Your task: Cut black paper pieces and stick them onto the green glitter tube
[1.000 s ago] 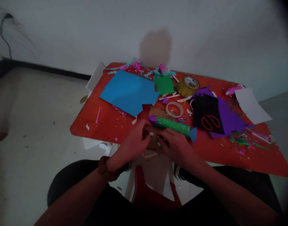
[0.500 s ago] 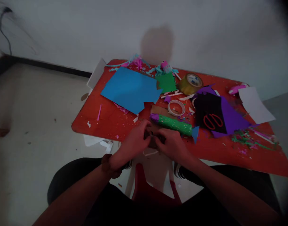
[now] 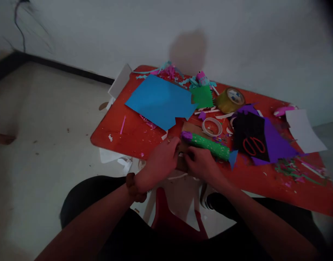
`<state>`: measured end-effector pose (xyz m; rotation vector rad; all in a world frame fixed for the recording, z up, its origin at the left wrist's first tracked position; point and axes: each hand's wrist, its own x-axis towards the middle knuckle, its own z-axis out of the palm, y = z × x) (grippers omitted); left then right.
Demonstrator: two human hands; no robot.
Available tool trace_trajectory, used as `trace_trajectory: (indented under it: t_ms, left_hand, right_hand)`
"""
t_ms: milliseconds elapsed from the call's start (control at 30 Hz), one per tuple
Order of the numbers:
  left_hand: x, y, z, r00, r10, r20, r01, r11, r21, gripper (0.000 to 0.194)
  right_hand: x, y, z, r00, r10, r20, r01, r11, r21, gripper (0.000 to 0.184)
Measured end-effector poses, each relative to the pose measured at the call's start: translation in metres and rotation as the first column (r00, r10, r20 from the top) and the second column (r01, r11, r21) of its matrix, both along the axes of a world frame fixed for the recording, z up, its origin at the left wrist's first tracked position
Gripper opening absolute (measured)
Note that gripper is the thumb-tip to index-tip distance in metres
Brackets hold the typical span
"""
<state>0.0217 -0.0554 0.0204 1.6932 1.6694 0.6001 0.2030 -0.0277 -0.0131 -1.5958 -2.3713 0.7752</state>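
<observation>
My left hand (image 3: 164, 157) and my right hand (image 3: 202, 162) are close together at the front edge of the red table (image 3: 109, 139). The fingers of both are curled and pinched, with a small pale bit between them too dim to name. Under the fingertips lies brown cardboard (image 3: 182, 166), partly covered by the hands. Just beyond my right hand rests a green speckled roll (image 3: 209, 145) with a purple end and a blue paper tail. A white tape ring (image 3: 212, 127) lies behind the roll.
Blue paper (image 3: 159, 99) and green paper (image 3: 203, 97) lie farther back, near a wide tape roll (image 3: 231, 99). To the right, scissors with red handles (image 3: 253, 145) rest on black paper (image 3: 246, 127) over purple paper (image 3: 277, 141). Paper scraps (image 3: 291, 170) and a white sheet (image 3: 306, 130) are at far right.
The whole view has shifted, so the table appears slightly farther right. Both hands stay together at the same spot, with only slight finger movement.
</observation>
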Motion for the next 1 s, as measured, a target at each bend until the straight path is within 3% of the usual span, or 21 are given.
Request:
trace_trajectory:
  t_ms: [100, 467, 700, 867, 1000]
  left_hand:
    - [0.000, 0.000, 0.003, 0.995, -0.073, -0.075, 0.073, 0.997, -0.001, 0.017]
    - [0.001, 0.001, -0.007, 0.988, -0.071, -0.137, 0.073, 0.997, 0.014, 0.021]
    - [-0.004, 0.004, -0.009, 0.996, -0.081, 0.024, 0.080, 0.995, 0.057, 0.030]
    - [-0.006, 0.006, -0.010, 0.993, -0.117, -0.026, 0.118, 0.991, 0.056, 0.025]
    - [-0.006, 0.008, -0.006, 0.987, -0.131, 0.090, 0.131, 0.991, 0.005, 0.029]
  right_hand:
    - [0.000, -0.001, -0.003, 1.000, -0.027, -0.003, 0.027, 1.000, 0.008, 0.021]
    - [0.001, -0.001, -0.003, 0.993, -0.072, -0.088, 0.075, 0.997, 0.027, 0.021]
    - [0.006, -0.006, 0.001, 0.972, -0.083, -0.219, 0.099, 0.993, 0.063, 0.022]
    - [0.010, -0.008, 0.004, 0.953, -0.122, -0.276, 0.136, 0.990, 0.031, 0.022]
    - [0.011, -0.007, 0.006, 0.933, -0.156, -0.323, 0.154, 0.988, -0.032, 0.022]
